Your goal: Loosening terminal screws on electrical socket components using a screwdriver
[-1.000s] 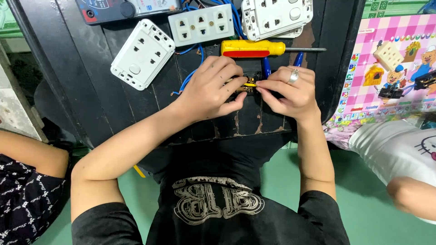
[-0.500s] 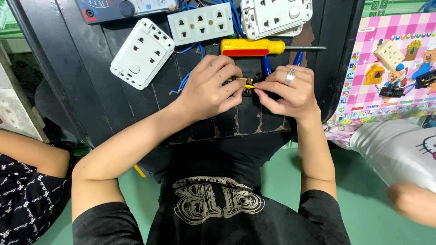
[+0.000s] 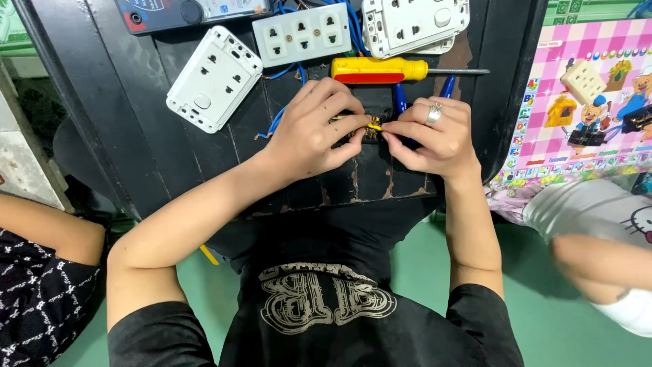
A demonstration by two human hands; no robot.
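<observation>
Pinching small yellow part (image 3: 372, 126) | left hand (image 3: 314, 129), right hand (image 3: 428, 136) grips clenched | screwdriver (image 3: 380, 69) just beyond

The fingers (image 3: 353, 126) are hiding most of a small yellow part (image 3: 373, 125) (too small to identify); the meter (image 3: 183, 10) is running off the top edge.

A dark, worn wooden worktop (image 3: 204, 177) carries everything here; its planks run away from the person and the paint is chipped near the near edge. On it lie a white socket plate (image 3: 214, 78) set at a slant on the left, a second white socket strip (image 3: 302, 34) beside it at the far side, and a stack of white socket plates (image 3: 414, 24) to the right. A yellow and red screwdriver (image 3: 390, 69) lies crosswise just in front of them. Blue wires (image 3: 275, 122) trail between the plates. A meter (image 3: 183, 12) sits at the far edge.
</observation>
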